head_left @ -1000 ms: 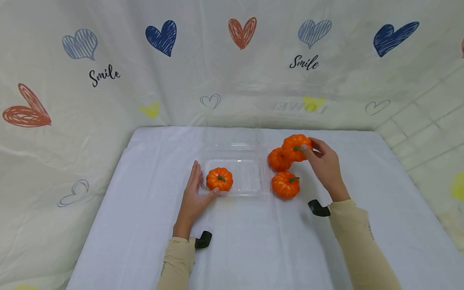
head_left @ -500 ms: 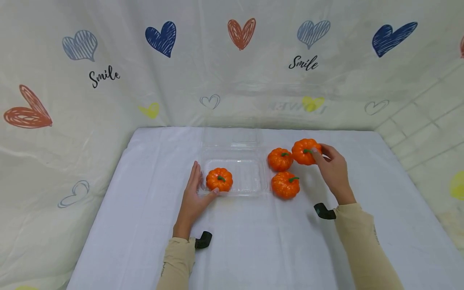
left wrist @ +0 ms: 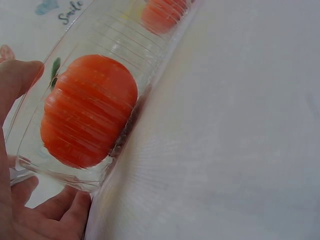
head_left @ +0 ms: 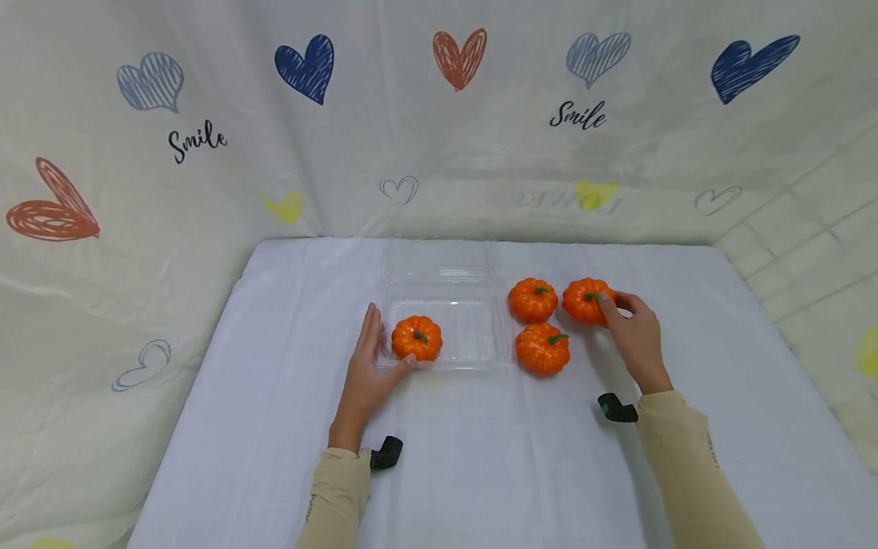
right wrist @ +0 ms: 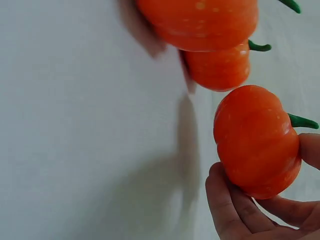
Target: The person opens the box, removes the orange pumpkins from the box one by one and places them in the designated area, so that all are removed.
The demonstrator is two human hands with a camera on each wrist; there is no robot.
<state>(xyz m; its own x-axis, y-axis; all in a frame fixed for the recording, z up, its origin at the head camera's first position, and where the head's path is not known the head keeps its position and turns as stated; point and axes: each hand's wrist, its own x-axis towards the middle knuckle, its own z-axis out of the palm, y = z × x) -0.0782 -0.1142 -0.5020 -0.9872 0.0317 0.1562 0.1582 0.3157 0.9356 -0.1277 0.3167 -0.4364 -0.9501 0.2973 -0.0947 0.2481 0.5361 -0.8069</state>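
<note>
One pumpkin (head_left: 417,338) is inside the clear box (head_left: 473,332), its lid (head_left: 439,261) folded back; three are outside, right of the box: a rear pumpkin (head_left: 532,301), a front pumpkin (head_left: 542,351) and a held pumpkin (head_left: 584,302), pinched by the right hand's (head_left: 638,335) fingers. The left hand's (head_left: 366,385) extended fingers touch the box's left end.

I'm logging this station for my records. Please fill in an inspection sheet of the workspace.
Surface: white cloth, lightly creased.
Job's things: clear plastic container, its lid open, one orange pumpkin inside; rear loose pumpkin and front loose pumpkin on the cloth, right of it; fourth pumpkin held, contact with the cloth unclear.
Clutter: nothing seen.
Grips: left grip rests against the container's left end; right grip holds the fourth pumpkin.
Cables: nothing seen.
Surroundings: pale backdrop printed with hearts and "Smile" lettering.
</note>
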